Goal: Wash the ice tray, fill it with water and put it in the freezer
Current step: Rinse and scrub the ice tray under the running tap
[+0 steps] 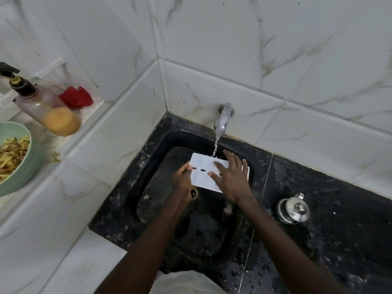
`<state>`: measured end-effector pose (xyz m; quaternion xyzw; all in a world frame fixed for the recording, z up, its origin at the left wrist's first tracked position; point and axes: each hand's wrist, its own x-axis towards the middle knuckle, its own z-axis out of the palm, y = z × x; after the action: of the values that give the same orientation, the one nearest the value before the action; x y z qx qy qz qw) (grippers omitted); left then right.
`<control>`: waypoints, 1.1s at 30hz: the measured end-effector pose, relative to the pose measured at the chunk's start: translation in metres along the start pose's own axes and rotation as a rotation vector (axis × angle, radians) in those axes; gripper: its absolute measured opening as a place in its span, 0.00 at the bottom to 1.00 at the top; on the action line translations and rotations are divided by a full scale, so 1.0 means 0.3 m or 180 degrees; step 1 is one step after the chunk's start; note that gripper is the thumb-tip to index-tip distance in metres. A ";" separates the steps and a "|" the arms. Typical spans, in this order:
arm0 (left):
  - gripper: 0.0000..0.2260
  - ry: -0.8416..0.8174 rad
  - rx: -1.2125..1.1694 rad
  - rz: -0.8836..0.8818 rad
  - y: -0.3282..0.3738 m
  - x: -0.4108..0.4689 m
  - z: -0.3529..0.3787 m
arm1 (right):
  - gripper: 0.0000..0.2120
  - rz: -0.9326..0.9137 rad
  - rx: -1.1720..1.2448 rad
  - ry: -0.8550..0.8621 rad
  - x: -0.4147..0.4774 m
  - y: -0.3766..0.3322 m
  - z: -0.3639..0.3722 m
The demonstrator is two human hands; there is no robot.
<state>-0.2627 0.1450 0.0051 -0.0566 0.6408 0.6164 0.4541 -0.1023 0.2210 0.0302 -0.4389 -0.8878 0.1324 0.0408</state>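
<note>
A flat white ice tray (pixel 203 174) with a few small dark holes hangs over the black sink (pixel 161 158), under a thin stream of water from the chrome tap (pixel 223 119). My left hand (pixel 182 179) grips the tray's left edge. My right hand (pixel 232 177) lies spread, fingers apart, on the tray's upper face and covers its right part. Which side of the tray faces up is unclear.
A small steel lidded pot (pixel 293 210) stands on the black counter to the right of the sink. On the white ledge at left are a pump bottle (pixel 45 105), a red scrubber (pixel 76 97) and a green bowl (pixel 23 164) of food strips. Tiled walls close the corner.
</note>
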 end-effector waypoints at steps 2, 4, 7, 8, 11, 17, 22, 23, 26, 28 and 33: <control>0.11 -0.0006 0.0002 -0.0016 0.003 -0.014 0.013 | 0.34 -0.0011 0.0008 -0.0131 -0.002 -0.019 0.012; 0.11 0.0036 0.0108 0.0018 0.003 -0.012 0.002 | 0.34 -0.0132 0.0075 -0.0235 -0.009 -0.017 0.009; 0.12 0.0117 0.0050 0.0001 0.009 0.004 -0.027 | 0.28 -0.0171 0.0192 -0.0078 -0.023 0.012 -0.008; 0.12 0.0144 0.0016 -0.0003 0.014 0.004 -0.031 | 0.29 -0.0105 0.0208 0.0026 -0.028 0.024 -0.010; 0.13 0.0120 0.0015 0.0043 0.021 0.002 -0.031 | 0.33 0.0127 0.0118 0.0203 -0.032 0.043 -0.005; 0.12 0.0068 0.0041 -0.0081 0.037 0.000 -0.037 | 0.33 -0.0039 0.0139 -0.0169 -0.048 0.018 0.003; 0.14 0.0054 -0.0029 -0.0127 0.056 -0.008 -0.042 | 0.30 0.0074 0.0032 0.0075 -0.046 0.018 -0.032; 0.14 0.0038 -0.0032 -0.0151 0.058 -0.016 -0.035 | 0.30 0.0141 -0.0040 0.0039 -0.041 0.004 -0.029; 0.14 0.0058 -0.0009 -0.0161 0.074 -0.015 -0.037 | 0.30 0.0100 0.0085 -0.0133 -0.029 -0.029 -0.023; 0.13 0.0112 0.0011 -0.0127 0.084 -0.002 -0.062 | 0.27 -0.0130 0.0241 -0.0161 -0.032 -0.021 -0.034; 0.13 0.0106 -0.0054 -0.0240 0.088 -0.010 -0.069 | 0.24 0.0111 0.0123 -0.0046 -0.027 -0.013 -0.031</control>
<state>-0.2881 0.1322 0.0229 -0.0948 0.6403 0.6033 0.4658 -0.0986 0.2141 0.0406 -0.4525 -0.8775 0.1534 0.0406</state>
